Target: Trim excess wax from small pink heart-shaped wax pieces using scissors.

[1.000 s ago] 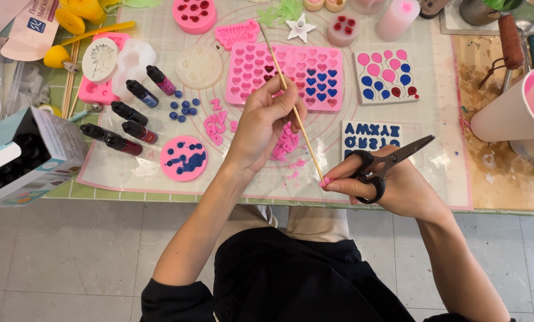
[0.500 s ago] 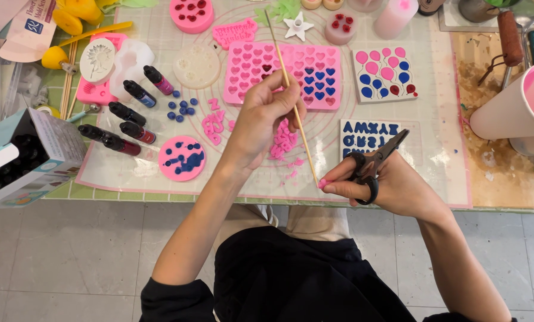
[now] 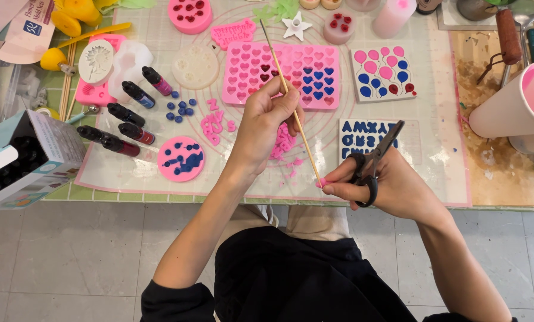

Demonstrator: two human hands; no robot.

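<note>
My left hand (image 3: pixel 266 122) pinches a thin wooden stick (image 3: pixel 290 98) that slants from above the pink heart mould (image 3: pixel 285 74) down to the table's front edge. My right hand (image 3: pixel 380 185) grips black-handled scissors (image 3: pixel 374 160), blades nearly closed and pointing up-right. Its fingertips touch the stick's lower end, where a small pink bit sits. Loose pink moulded pieces (image 3: pixel 285 143) lie on the mat under the hands.
A round pink mould with blue blobs (image 3: pixel 181 158), several dark dye bottles (image 3: pixel 130 113), a balloon mould (image 3: pixel 384 74), a blue letter mould (image 3: pixel 362 134), a large pink cup (image 3: pixel 520 104) at right, and an open box (image 3: pixel 25 158) at left.
The scissors' blades have closed and the right hand moved left to the stick's lower end. The left hand kept holding the stick.
</note>
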